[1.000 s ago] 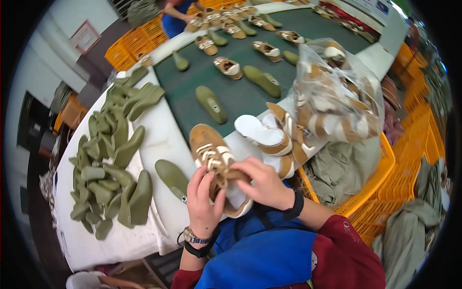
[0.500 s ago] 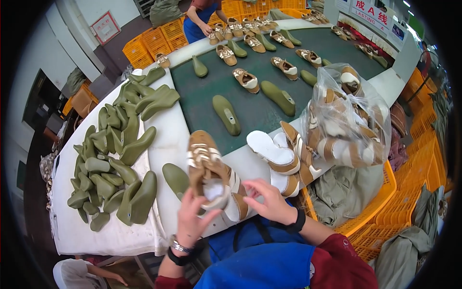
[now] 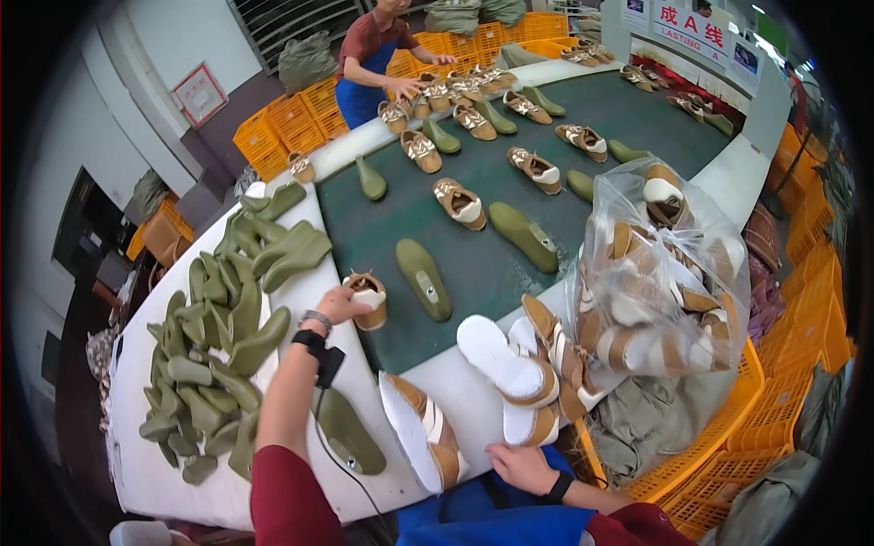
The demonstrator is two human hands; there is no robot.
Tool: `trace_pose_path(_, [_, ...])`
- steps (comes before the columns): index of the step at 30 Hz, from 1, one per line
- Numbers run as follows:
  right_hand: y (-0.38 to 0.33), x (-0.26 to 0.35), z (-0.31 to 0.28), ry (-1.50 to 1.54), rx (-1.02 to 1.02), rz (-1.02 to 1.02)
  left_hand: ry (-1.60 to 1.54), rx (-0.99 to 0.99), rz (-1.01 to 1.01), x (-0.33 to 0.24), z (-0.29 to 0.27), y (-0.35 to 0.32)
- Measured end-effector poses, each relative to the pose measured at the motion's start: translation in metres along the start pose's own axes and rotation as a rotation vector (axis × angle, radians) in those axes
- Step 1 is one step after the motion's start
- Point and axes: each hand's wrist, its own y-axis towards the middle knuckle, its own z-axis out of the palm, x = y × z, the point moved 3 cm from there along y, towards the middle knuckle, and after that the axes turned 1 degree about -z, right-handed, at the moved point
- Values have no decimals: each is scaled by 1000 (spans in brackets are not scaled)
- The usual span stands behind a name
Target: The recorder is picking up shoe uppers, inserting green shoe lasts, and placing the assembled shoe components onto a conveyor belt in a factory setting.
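My left hand reaches forward and grips a brown-and-white shoe upper by its heel side, at the near left edge of the green belt. Its toe is turned away from me. Down by the table's front edge, my right hand rests with fingers loosely out and nothing visible in them. Between my arms another brown-and-white upper lies on its side, white sole toward the left. A green shoe last sits beside it, next to my left forearm. More uppers with white soles lie right of centre.
Many green lasts are heaped on the white table at left. Uppers and lasts stand in pairs along the belt. A clear plastic bag of uppers sits at right, above an orange crate. Across the belt a person handles shoes.
My left hand has carried the upper forward from near my body to the belt's edge. My right hand has dropped back to the table edge. The far person has straightened somewhat.
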Motion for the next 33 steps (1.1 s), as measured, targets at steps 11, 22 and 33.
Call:
trace_pose_path(11, [-4,6,-2,-22,42,65,-4,-151,46,-10,62,65])
trace_pose_path(22, [6,2,1,-63,-148,19,205,-135,437,-89,-26,-214])
trace_pose_path(33, [6,12,24,-159,-174,44,399,-502,114,-36,93,-319])
